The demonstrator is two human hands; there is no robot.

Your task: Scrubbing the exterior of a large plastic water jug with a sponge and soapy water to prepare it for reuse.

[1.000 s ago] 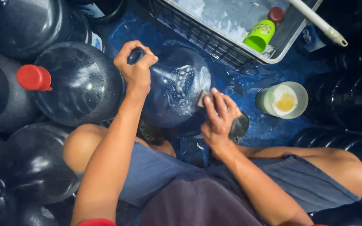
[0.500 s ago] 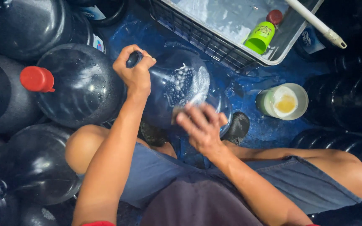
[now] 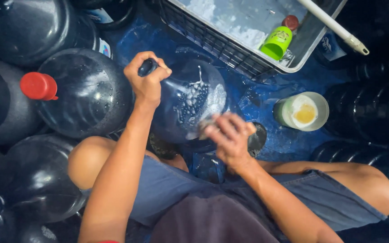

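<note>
I see the big dark water jug (image 3: pixel 185 103) lying between my knees on the blue floor (image 3: pixel 266 108), suds on its side. Capped jug (image 3: pixel 82 94) just to its left, grey crate (image 3: pixel 248 54) beyond. Left hand (image 3: pixel 147 81): fingers wrapped tight round jug's neck. Right hand (image 3: pixel 228 137): fingers curled on a scrub pad (image 3: pixel 205 126) pressed vs jug wall. Small cup (image 3: pixel 302 111) near right.

A green bottle (image 3: pixel 277 42) with a dark red cap lies tilted inside the grey crate (image 3: pixel 212 42). Left of the crate, a white-and-blue label (image 3: pixel 99 15) shows on a dark jug (image 3: pixel 109 13).
</note>
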